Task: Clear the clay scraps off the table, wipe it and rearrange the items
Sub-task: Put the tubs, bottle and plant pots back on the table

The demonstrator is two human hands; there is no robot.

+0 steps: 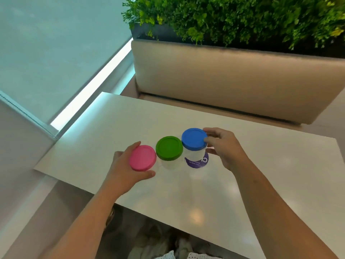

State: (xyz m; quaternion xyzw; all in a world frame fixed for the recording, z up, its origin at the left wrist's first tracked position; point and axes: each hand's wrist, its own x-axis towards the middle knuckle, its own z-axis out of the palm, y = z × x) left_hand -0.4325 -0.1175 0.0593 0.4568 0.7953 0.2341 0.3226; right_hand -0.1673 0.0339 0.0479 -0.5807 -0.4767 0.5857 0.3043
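Three clear clay tubs stand in a row on the white table. The pink-lidded tub is on the left, and my left hand wraps around its side. The green-lidded tub stands in the middle, touching both neighbours, with no hand on it. The blue-lidded tub is on the right, and my right hand grips its rim and side. A purple round sticker lies on the table under the blue-lidded tub. No clay scraps show on the table.
A beige padded bench runs along the table's far side, with a planter of green foliage behind it. A window blind fills the left. Below the table's near edge I see my lap.
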